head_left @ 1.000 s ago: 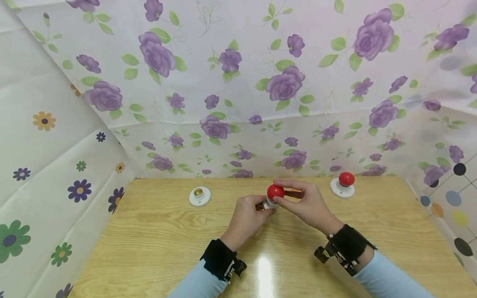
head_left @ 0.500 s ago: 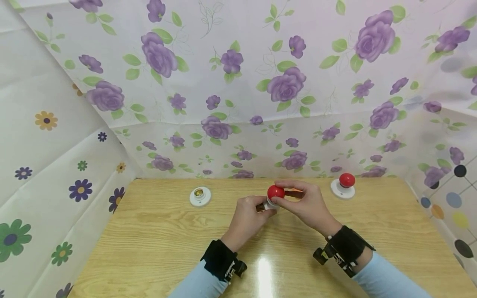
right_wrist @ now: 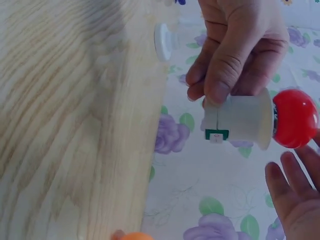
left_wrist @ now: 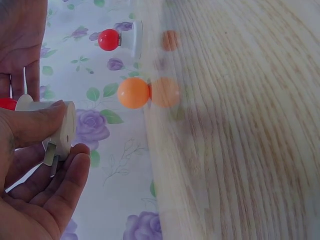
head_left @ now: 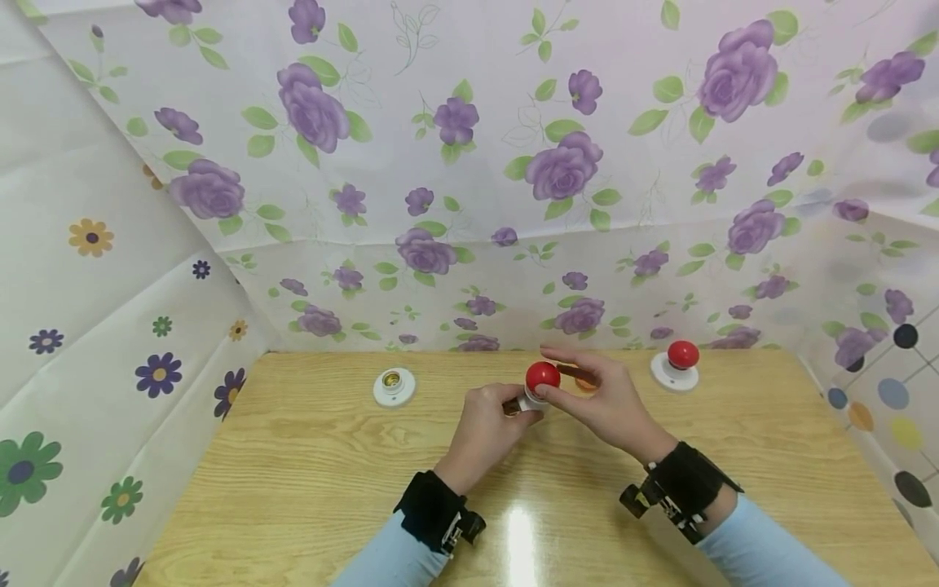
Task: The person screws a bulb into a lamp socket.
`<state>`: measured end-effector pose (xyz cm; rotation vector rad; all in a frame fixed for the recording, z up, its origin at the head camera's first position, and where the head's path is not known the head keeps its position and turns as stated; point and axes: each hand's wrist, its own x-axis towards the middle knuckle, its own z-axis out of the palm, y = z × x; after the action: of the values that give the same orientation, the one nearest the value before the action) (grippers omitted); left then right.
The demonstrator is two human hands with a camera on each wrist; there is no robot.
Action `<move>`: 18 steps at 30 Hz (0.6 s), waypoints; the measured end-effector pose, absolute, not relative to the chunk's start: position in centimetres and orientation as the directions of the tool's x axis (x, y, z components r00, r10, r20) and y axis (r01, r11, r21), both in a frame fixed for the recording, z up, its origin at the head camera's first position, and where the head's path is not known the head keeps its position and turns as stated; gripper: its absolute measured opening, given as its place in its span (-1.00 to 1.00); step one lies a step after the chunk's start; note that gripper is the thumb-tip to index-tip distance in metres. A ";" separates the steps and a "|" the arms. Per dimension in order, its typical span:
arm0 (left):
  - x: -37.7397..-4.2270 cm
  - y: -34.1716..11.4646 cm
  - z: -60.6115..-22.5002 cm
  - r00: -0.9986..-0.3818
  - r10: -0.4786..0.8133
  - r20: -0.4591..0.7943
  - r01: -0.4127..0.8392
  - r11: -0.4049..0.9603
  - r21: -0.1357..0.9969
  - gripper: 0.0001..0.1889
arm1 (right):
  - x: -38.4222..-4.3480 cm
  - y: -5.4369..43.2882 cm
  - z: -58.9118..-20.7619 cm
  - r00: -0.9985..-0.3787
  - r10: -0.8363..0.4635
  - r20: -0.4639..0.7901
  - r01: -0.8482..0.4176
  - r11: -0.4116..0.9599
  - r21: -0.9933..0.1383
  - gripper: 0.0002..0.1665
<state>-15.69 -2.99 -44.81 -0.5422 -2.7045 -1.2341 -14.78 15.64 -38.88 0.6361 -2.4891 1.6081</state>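
Observation:
My left hand pinches a white plug-in lamp socket by its base, above the table. Two metal prongs stick out of the base, and a small switch with a green surround sits on its side. A red round bulb stands in the socket's mouth. Beside the bulb is my right hand, its fingers extended and spread off the bulb in the right wrist view. In the head view the thumb overlaps the bulb's lower edge; whether it touches cannot be told.
An orange bulb lies on the wooden table, partly hidden behind my right hand. At the back left sits a round white lamp holder without a bulb. Another white holder at the back right bears a red bulb. Flowered cloth rises behind.
My right hand's fingers have lifted away from the red bulb and spread, where they curled round it before. The left hand and the socket have stayed in place.

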 end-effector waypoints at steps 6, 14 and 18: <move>-15.8 -2.9 -45.0 -0.921 0.273 0.277 0.387 0.595 0.704 -0.78 | -15.8 16.2 -40.3 -0.871 -0.388 0.300 -0.429 0.305 -0.850 -0.47; -15.9 -2.9 -45.1 -0.917 0.282 0.282 0.397 0.587 0.705 -0.78 | -16.4 16.6 -41.3 -0.864 -0.406 0.297 -0.430 0.290 -0.855 -0.50; -15.8 -2.9 -45.1 -0.920 0.284 0.271 0.390 0.586 0.710 -0.77 | -16.3 16.6 -41.3 -0.867 -0.402 0.294 -0.421 0.277 -0.864 -0.51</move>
<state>-15.82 -2.90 -45.11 -0.5733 -2.6819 -1.2491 -16.30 16.62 -41.28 0.8041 -2.4965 1.6977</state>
